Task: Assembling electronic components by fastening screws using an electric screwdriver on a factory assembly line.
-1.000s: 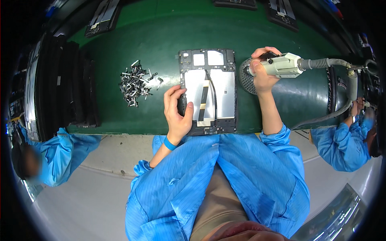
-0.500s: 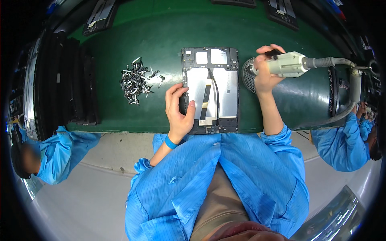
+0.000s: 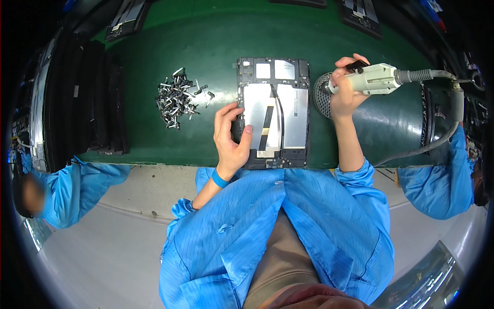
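Observation:
An opened tablet point(image 3: 301, 118) lies on the green bench in front of me, its silver inside, black frame and dark ribbon cable showing. My left hand point(image 3: 231, 141) grips its left edge, thumb on top and fingers along the rim. To the right of the tablet, my right hand point(image 3: 346, 87) is wrapped round a pale electric screwdriver point(image 3: 378, 79) held almost level, its cable running off to the right. The driver's front end is over a round perforated metal dish point(image 3: 322, 98); its tip is hidden by my hand and the dish.
A pile of small black-and-silver parts point(image 3: 176, 98) sits left of the tablet. Dark stacked trays point(image 3: 77, 103) line the bench's left side. More tablet units point(image 3: 360, 15) lie along the far edge. People in blue point(image 3: 87, 190) are at both sides.
The whole view has shifted slightly. Both hands keep their grips, and the screwdriver stays over the dish.

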The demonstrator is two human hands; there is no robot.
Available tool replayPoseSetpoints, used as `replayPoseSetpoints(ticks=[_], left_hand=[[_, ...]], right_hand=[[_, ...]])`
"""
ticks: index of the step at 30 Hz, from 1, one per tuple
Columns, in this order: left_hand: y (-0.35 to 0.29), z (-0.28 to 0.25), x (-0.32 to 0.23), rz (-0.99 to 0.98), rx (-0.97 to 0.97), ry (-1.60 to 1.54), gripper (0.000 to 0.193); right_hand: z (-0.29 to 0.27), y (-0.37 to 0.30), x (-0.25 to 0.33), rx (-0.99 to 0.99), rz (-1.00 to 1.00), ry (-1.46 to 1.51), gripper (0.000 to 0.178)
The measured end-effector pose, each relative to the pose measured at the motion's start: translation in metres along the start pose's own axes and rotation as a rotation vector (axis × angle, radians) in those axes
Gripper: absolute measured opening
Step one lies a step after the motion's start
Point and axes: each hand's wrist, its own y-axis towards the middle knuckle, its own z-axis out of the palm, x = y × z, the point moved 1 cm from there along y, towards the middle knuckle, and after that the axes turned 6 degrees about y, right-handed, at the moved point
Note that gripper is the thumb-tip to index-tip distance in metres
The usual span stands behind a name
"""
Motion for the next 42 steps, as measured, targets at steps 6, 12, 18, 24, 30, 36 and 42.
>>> replayPoseSetpoints(ticks=[6,12,18,24,30,36,42], left_hand=[[0.000,-0.001,-0.001,-0.012,-0.006,-0.020,0.034],[0.000,-0.003,0.001,-0.006,-0.022,-0.071,0.034],[0.000,-0.004,0.003,-0.038,-0.029,-0.152,0.031],[-0.001,-0.003,0.005,-0.060,-0.033,-0.170,0.031],[-0.001,-0.002,0.003,-0.075,-0.028,-0.156,0.031],[0.001,-0.004,-0.001,-0.071,-0.021,-0.156,0.031],[0.002,-0.008,0.003,-0.070,-0.019,-0.150,0.030]], right_hand=[[-0.014,-0.001,-0.007,0.297,0.038,0.087,0.044],[-0.017,0.000,-0.008,0.276,0.022,0.064,0.046],[-0.019,0.001,-0.007,0.264,0.015,0.076,0.046],[-0.020,0.000,-0.008,0.265,-0.002,0.095,0.046],[-0.019,-0.001,-0.009,0.275,0.012,0.114,0.046],[-0.024,0.007,-0.009,0.493,0.028,0.235,0.046],[-0.017,-0.001,-0.012,0.400,0.053,0.148,0.047]])
